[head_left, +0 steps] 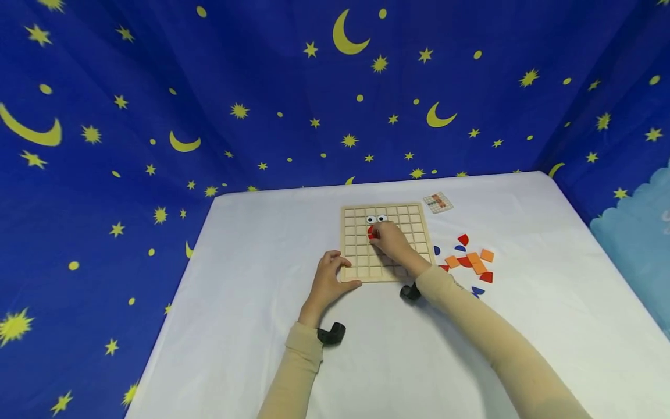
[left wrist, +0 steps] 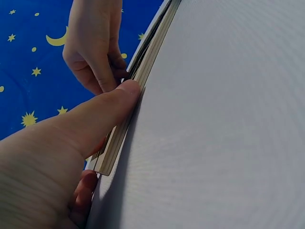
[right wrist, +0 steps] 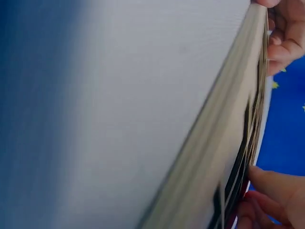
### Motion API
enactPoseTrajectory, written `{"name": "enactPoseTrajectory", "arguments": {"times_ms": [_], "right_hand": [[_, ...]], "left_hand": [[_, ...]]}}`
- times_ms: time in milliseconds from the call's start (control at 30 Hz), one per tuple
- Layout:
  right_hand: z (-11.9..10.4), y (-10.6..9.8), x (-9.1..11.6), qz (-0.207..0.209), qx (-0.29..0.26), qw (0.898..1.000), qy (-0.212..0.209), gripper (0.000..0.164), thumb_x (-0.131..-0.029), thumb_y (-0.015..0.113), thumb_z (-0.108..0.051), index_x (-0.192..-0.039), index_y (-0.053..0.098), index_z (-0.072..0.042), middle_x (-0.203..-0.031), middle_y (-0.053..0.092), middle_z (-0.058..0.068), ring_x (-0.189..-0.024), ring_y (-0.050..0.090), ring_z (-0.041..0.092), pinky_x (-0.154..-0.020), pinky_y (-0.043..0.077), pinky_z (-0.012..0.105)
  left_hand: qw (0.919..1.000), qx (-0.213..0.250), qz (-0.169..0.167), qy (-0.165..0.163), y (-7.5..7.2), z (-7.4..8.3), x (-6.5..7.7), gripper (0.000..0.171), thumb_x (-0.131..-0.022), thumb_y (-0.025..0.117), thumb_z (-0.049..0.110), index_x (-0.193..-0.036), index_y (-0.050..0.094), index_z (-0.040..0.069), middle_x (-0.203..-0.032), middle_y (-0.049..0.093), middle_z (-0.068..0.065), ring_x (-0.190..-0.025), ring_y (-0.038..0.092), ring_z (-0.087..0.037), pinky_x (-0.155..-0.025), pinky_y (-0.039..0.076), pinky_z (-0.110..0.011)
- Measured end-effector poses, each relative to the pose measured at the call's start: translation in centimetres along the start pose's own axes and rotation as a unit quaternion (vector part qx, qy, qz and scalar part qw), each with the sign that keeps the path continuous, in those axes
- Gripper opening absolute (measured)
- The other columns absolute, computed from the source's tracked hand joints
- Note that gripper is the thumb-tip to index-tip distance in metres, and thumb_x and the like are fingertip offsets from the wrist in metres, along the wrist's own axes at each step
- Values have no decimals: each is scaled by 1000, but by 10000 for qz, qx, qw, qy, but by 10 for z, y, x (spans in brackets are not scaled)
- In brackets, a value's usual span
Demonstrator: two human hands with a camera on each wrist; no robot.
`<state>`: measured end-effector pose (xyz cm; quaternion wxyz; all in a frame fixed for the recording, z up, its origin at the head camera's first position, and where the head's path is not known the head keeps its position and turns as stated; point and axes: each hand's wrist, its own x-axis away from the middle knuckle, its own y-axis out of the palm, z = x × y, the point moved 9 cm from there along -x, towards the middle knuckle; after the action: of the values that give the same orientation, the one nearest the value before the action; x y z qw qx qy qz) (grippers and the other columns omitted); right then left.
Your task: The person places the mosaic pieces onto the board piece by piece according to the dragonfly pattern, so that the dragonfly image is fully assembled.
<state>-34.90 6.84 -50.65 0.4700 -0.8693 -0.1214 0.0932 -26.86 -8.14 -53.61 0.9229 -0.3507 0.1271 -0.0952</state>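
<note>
A wooden grid board lies on the table. My left hand holds its near left corner, thumb on the front edge and fingers at the left side; the left wrist view also shows the thumb against that edge. Over the board's middle, my right hand pinches a red curved tile at the grid squares. Its fingertips partly cover the red, so I cannot tell whether more than one tile is there. Just above sit two white eye tiles, the left eye tile and the right eye tile.
Right of the board lie loose orange square tiles, red quarter-circle tiles and blue half-circle tiles. A small pattern card is by the far right corner. White cloth covers the table; a starry blue curtain hangs behind.
</note>
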Motion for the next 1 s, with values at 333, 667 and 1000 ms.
{"name": "enactPoseTrajectory", "arguments": {"times_ms": [333, 667, 1000], "right_hand": [[4, -2, 0, 280, -361, 9989, -40, 15, -83, 70, -8, -92, 69, 4, -89, 67, 16, -80, 61, 24, -73, 52, 37], [25, -41, 49, 958, -1409, 9853, -102, 18, -88, 65, -9, -100, 69, 4, -94, 69, 17, -83, 64, 25, -74, 53, 34], [79, -107, 128, 1930, -766, 9774, 396, 19, -81, 66, 3, -100, 68, 7, -93, 70, 22, -81, 66, 31, -72, 55, 43]], "left_hand": [[9999, -112, -21, -75, 2, 1, -2, 46, -70, 84, 34, -102, 62, 9, -133, 47, -15, -125, 44, -36, -106, 38, -50], [9996, -5, -116, -243, 13, 2, 2, 46, -71, 83, 35, -102, 62, 10, -134, 46, -14, -127, 42, -34, -107, 38, -49], [9990, -8, -63, -446, 3, 2, 3, 45, -70, 83, 34, -102, 63, 9, -136, 47, -14, -129, 42, -35, -108, 38, -49]]}}
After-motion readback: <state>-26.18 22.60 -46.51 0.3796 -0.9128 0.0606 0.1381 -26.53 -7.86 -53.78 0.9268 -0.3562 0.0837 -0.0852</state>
